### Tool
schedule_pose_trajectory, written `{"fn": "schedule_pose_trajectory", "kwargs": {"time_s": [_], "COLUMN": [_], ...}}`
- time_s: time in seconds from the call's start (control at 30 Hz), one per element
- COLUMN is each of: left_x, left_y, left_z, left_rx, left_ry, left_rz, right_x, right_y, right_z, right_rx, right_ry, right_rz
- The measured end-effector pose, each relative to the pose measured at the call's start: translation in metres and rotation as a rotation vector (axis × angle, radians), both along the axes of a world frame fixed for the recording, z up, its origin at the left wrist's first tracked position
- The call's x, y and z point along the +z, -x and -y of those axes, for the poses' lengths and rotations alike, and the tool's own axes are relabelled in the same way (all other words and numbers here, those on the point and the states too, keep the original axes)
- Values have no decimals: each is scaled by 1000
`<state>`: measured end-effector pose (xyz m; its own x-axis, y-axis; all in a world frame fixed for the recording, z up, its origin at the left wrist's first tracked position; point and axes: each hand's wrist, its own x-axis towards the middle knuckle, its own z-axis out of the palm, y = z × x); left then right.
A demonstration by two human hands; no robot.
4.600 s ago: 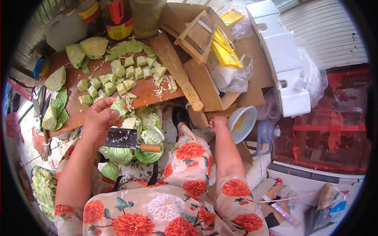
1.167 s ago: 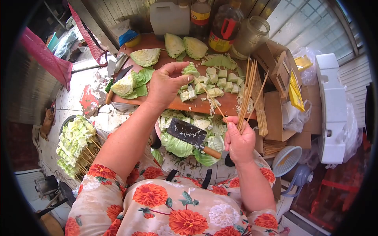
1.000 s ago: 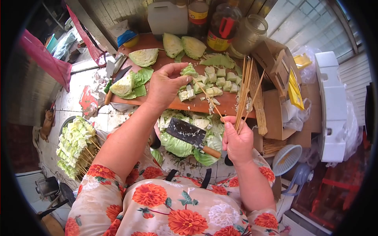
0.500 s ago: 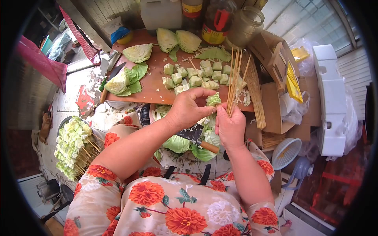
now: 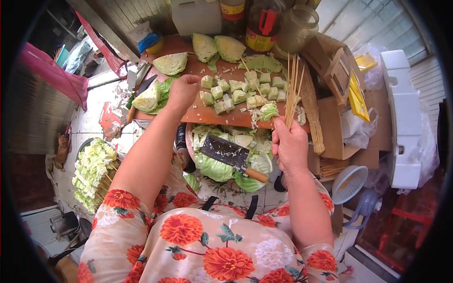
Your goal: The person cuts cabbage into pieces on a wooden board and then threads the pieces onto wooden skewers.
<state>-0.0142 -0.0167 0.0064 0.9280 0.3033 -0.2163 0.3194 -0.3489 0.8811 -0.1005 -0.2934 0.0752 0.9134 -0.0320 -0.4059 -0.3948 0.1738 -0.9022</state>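
My right hand (image 5: 289,144) is closed around a bundle of thin wooden skewers (image 5: 293,92) that point up and away. A piece of green cabbage (image 5: 269,111) is on a skewer just above my right thumb. My left hand (image 5: 184,94) is over the left part of the cutting board, its fingers curled together; whether anything is between them is hidden. Right of it lie several cabbage cubes (image 5: 239,96) on the board (image 5: 207,115). Beside its wrist sits a cut cabbage wedge (image 5: 147,100) with loose leaves.
A cleaver (image 5: 225,152) lies on cabbage in a tub (image 5: 189,137) below the board. Filled cabbage skewers (image 5: 93,172) stand at the left. A knife (image 5: 144,87) rests by the board's left edge. Bottles (image 5: 263,28), a jar (image 5: 298,28) and cardboard boxes (image 5: 328,127) stand behind and right.
My left hand has left the cabbage piece at the skewer and moved left over the board, uncovering the cleaver. My right hand still holds the skewers, a little lower and further right.
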Motion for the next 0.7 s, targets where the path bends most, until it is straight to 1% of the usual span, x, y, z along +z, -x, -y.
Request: {"fn": "schedule_pose_trajectory", "kwargs": {"time_s": [0.07,0.13,0.2,0.27,0.3,0.37,0.5,0.57,0.6,0.67,0.7], "left_x": [-20,-28,-30,-26,-34,-55,-46,-53,-60,-73,-67], "left_y": [-1,-2,-5,-11,-15,-22,-20,-22,-22,-22,-20], "left_z": [-9,-8,-5,-3,-5,-13,-4,-5,-7,-15,-13], "left_rx": [-53,-47,-43,-222,-224,-365,-335,-365,-366,-496,-496], "left_ry": [-73,-88,-96,-44,-42,-125,-115,-256,-255,-277,-277], "left_rz": [-248,-277,-309,-422,-425,-401,-440,-395,-397,-316,-317], "right_x": [0,2,5,4,3,2,4,5,5,4,4], "right_y": [-1,-1,-1,-2,-2,-3,-6,-6,-6,-5,-5], "right_z": [-1,-2,-2,-3,-2,-2,-4,-5,-6,-6,-7], "right_rx": [2,21,21,22,35,48,73,83,90,97,103], "right_ry": [-16,23,1,-18,-20,-21,-33,-24,-30,-36,-29], "right_rz": [-3,-13,-22,-31,-26,-23,-38,-43,-44,-47,-50]}}
